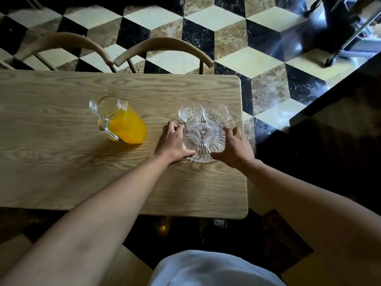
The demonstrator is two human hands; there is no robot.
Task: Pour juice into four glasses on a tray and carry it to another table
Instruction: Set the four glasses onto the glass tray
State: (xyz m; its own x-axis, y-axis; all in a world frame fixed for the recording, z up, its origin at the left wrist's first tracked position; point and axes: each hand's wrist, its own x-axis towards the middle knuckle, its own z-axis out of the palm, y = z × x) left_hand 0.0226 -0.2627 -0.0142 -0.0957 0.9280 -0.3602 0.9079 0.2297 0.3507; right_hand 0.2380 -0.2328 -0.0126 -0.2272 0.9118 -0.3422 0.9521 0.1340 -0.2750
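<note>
Nearest: both forearms reach fwd over the desk (61, 182) edge. Left hand (174, 144) and right hand (235, 149) sit either side of the glass tray (203, 158), fingers curled round its rim, thumbs at the near edge; whether the tray is lifted or just steadied, can't tell.

Tray sits near the desk's right end, w/ four glasses (190, 113) clustered on it, two near, two far, all looking empty. To the left, apart from the tray, the jug (121, 120) w/ orange juice, roughly two-thirds full, handle pointing toward the near side.

Handling, as a guess: tray and glasses are cut glass, so stiff, fragile, slippery at the rim, prob. fairly heavy once filled. Glasses stand loose and could slide or clink if tilted. Best hold: opposite rim edges, fingers under, kept level. Jug likely heavy; take by handle, maybe support the body.

Far side: two chairs (165, 50) tucked in, then patterned tile floor (268, 38).
</note>
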